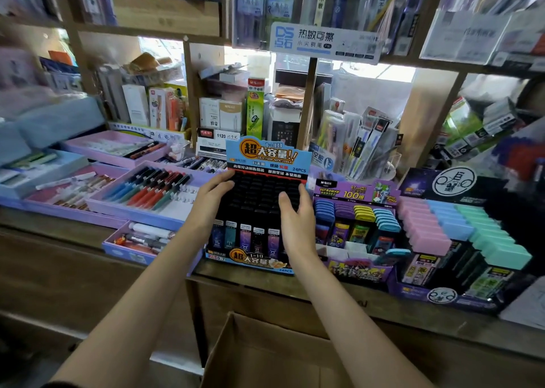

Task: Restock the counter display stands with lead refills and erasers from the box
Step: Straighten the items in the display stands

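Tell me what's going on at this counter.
A person is working on the blue lead refill stand on the wooden counter. The left hand rests on its upper left corner. The right hand lies on the black refill caps towards the stand's right side. Neither hand carries a loose pack. The open cardboard box sits below the counter edge. Pastel erasers fill a stand farther right.

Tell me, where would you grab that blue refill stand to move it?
Probably its two side walls, low down, coming in from both sides. The stand is a wide stepped box, its header card looks thin, and the refills sit in open rows, so a pull from above could bend or spill.
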A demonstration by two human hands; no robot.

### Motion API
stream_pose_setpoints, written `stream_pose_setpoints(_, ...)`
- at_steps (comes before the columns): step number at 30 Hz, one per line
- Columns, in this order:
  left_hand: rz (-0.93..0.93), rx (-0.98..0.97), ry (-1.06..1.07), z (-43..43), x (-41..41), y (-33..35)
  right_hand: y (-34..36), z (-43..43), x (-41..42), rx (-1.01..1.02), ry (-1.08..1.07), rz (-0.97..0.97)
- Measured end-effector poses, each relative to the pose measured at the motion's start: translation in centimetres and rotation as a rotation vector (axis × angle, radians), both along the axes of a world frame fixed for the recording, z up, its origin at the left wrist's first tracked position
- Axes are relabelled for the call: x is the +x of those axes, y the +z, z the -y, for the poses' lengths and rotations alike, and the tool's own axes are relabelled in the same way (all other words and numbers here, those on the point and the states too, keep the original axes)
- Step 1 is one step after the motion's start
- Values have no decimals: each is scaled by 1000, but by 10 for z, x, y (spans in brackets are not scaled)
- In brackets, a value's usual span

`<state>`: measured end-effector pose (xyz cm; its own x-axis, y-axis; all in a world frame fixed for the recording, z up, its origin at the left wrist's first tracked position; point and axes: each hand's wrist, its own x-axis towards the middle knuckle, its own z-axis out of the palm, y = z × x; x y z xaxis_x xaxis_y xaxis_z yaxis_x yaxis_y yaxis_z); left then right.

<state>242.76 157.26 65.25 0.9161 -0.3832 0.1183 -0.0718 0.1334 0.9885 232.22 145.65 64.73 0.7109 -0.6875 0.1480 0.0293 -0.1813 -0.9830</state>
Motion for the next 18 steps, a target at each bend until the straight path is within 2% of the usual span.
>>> stream_pose_setpoints(6,-14,16,-9,2,6,7,4,4,3,-166,-40,-46)
stream_pose_setpoints(10,31,70,-13,6,6,10,6,4,5,-200,-40,24)
stream_pose_setpoints(13,-7,84,-25,4,5,16,5,9,7,-291,-19,-38)
stream_pose_setpoints(16,33,135,-45,1,3,22,6,12,5,-473,44,-140)
stream_pose_setpoints(18,108,142,-55,-6,-3,23,12,16,-1,-705,65,-137)
